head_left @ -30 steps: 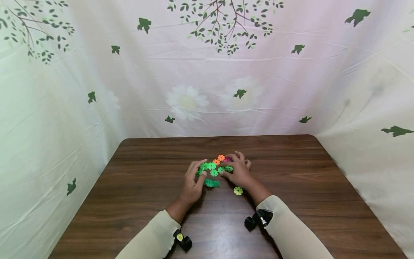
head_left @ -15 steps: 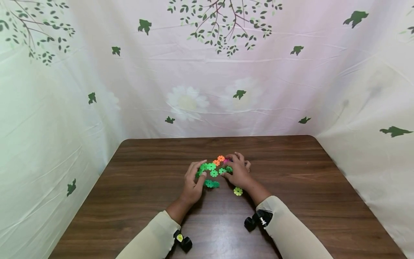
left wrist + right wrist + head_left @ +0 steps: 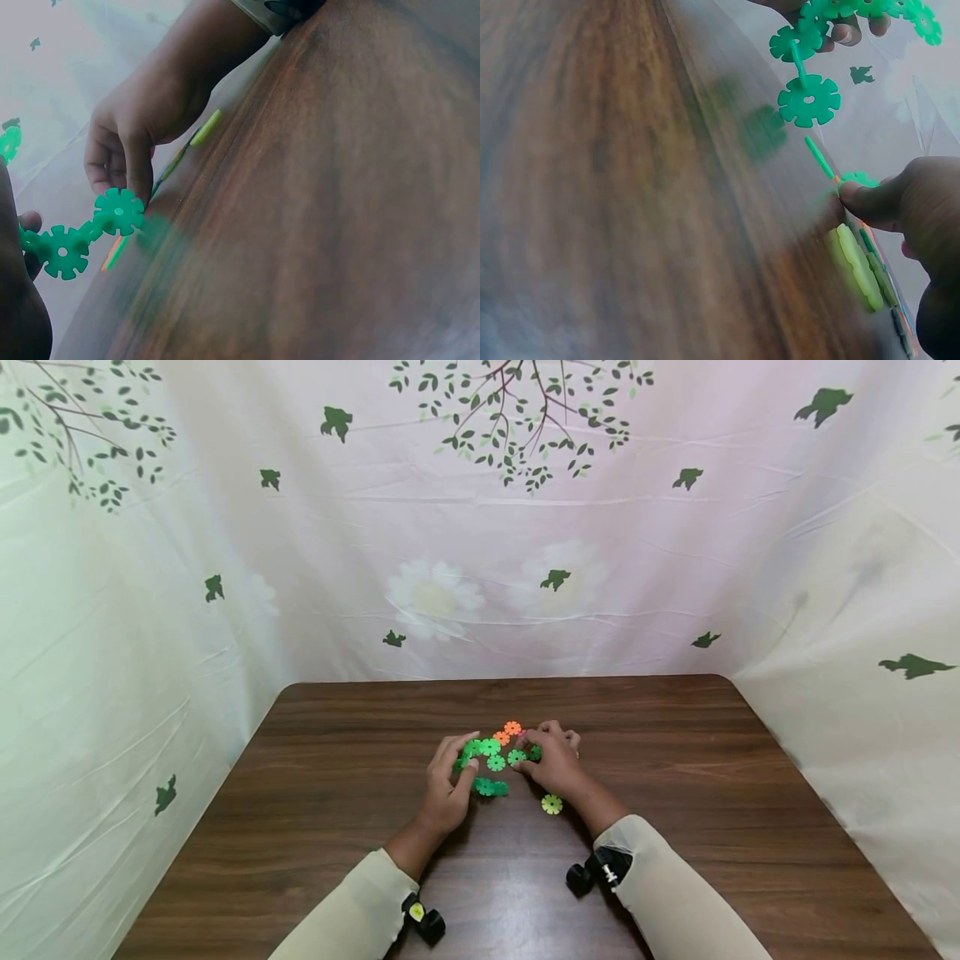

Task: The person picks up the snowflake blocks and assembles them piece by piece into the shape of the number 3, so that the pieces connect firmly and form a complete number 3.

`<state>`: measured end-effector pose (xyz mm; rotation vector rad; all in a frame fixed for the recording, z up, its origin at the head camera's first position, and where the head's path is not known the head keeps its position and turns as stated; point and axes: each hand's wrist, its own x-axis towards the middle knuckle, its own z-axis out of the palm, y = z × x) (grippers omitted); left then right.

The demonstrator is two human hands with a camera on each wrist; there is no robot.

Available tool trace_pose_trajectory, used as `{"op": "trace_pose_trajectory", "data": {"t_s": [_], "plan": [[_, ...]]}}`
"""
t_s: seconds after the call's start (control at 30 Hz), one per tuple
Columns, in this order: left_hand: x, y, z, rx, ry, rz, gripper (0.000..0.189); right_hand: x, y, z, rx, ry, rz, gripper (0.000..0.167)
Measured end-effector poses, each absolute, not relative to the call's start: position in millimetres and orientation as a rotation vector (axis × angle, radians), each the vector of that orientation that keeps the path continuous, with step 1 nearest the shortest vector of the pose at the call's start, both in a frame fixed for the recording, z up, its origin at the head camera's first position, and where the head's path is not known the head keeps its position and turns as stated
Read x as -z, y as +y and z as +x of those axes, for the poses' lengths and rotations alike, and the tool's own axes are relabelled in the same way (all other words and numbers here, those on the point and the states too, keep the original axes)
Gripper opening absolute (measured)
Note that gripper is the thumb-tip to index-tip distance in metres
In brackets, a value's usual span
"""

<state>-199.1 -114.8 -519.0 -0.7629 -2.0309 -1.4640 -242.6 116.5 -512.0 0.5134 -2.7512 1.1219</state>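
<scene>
In the head view my left hand point(image 3: 448, 783) holds a curved chain of linked green notched discs point(image 3: 490, 747) above the table. The left wrist view shows the chain's linked discs point(image 3: 66, 252) close up, hanging in the air by my left fingers. My right hand point(image 3: 557, 762) is low over the tabletop, fingers curled. It pinches a green notched disc point(image 3: 859, 178), tilted up behind the thumb in the right wrist view. Another loose green disc point(image 3: 496, 762) lies between the hands. Two orange discs point(image 3: 512, 727) lie just beyond. Part of a pink disc shows beside my right fingers.
A yellow-green disc point(image 3: 552, 804) lies on the brown wooden table point(image 3: 345, 827) near my right wrist. More flat discs, partly hidden by the right hand, show edge-on in the right wrist view. A printed cloth point(image 3: 480, 527) hangs behind the table.
My right fingers have curled in and drawn back slightly, and a green disc beside them has shifted and tilted. The left hand and its chain stay nearly still.
</scene>
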Motion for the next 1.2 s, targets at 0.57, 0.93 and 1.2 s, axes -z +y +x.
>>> {"op": "trace_pose_trajectory", "data": {"t_s": [0.57,0.93,1.2], "plan": [[523.4,-111.2,-197.5,1.462,-1.990,-0.730,0.046,516.2,113.6,-237.5,-1.266,-2.547,0.672,0.005],[518.8,-118.3,-197.3,1.474,-1.979,-0.789,0.042,509.9,100.4,-215.6,-1.391,-2.382,0.691,0.003],[518.9,-120.7,-194.8,1.479,-2.003,-0.805,0.042,503.6,90.3,-202.2,-1.529,-2.235,0.686,0.010]]}}
